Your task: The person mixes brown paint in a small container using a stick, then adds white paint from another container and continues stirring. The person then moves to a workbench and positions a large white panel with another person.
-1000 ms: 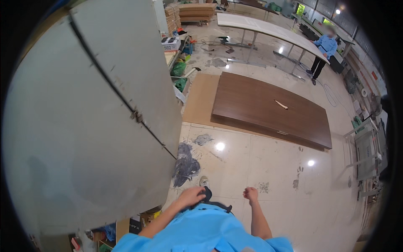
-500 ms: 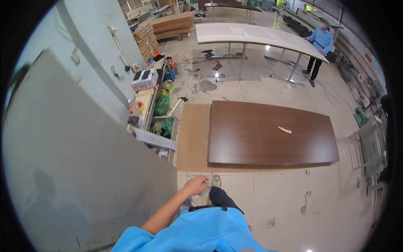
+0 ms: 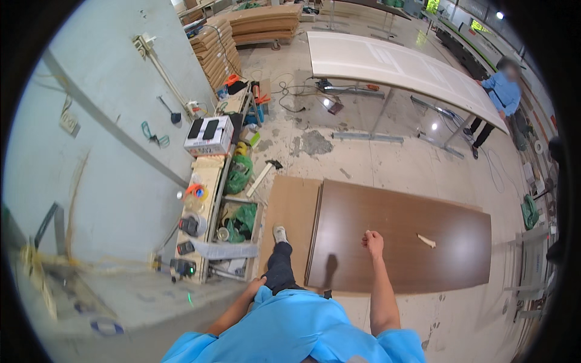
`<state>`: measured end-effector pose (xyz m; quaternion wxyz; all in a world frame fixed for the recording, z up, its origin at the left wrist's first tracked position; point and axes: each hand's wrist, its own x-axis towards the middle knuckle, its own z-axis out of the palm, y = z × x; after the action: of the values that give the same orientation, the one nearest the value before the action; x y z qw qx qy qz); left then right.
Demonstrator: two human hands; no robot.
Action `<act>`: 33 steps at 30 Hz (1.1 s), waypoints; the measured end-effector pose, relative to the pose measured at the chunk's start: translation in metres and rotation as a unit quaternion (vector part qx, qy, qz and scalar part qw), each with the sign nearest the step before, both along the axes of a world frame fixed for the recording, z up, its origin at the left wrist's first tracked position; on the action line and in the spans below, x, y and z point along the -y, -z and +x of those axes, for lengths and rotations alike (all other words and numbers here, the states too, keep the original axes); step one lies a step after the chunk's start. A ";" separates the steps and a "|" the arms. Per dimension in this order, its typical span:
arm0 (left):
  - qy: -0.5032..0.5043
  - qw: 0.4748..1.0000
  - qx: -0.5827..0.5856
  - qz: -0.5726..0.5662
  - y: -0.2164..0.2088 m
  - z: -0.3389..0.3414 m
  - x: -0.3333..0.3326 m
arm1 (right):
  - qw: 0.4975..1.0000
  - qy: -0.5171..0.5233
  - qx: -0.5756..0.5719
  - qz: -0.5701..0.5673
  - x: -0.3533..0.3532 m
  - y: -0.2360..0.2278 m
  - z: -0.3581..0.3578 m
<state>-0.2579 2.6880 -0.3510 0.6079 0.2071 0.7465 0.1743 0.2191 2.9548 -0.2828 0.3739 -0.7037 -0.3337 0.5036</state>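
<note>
My right hand (image 3: 373, 242) is raised in front of me, above the near part of a dark brown wooden panel (image 3: 399, 212). Its fingers are curled in, and nothing shows in them. Beside my left thigh hangs my left hand (image 3: 258, 284), its fingers mostly hidden against the dark trousers. The panel lies low, on a sheet of brown cardboard (image 3: 290, 199) that sticks out along its left side. A small pale strip (image 3: 426, 241) rests on the panel's right part. My shoe (image 3: 280, 234) is on the cardboard.
A cluttered workbench (image 3: 209, 187) along the left wall holds a white box (image 3: 209, 136), tape rolls and power tools. A hammer (image 3: 264, 177) lies beside it. A long white-topped table (image 3: 405, 72) stands ahead, with a person (image 3: 505, 91) at its right end. Cardboard stacks (image 3: 260, 24) are behind.
I have stepped forward to the left; the bench looks nearer and the grey board at left has left view. My right hand has come into view, and my left has dropped back to my thigh.
</note>
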 end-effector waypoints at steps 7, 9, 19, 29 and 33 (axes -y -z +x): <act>0.031 0.982 -0.069 0.175 -0.033 -0.154 -0.289 | 0.979 -0.129 0.152 -0.052 -0.120 0.015 -0.168; -0.033 0.987 -0.003 0.157 -0.063 -0.187 -0.381 | 0.965 -0.157 0.208 -0.024 -0.168 0.002 -0.201; 0.025 0.986 0.054 0.157 -0.060 -0.224 -0.677 | 0.942 -0.087 0.250 0.207 -0.566 -0.101 -0.264; 0.275 0.957 -0.085 0.025 -0.072 -0.346 -0.812 | 0.879 -0.118 0.452 0.100 -0.914 -0.094 -0.307; -0.223 0.972 0.005 -0.069 -0.094 -0.360 -0.900 | 0.857 -0.080 0.499 0.100 -0.975 -0.078 -0.307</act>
<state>-0.6180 3.5880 -0.2570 0.5704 -0.0076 0.7809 0.2544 -0.0880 3.9297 -0.2050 0.1845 -0.7902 -0.5793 0.0767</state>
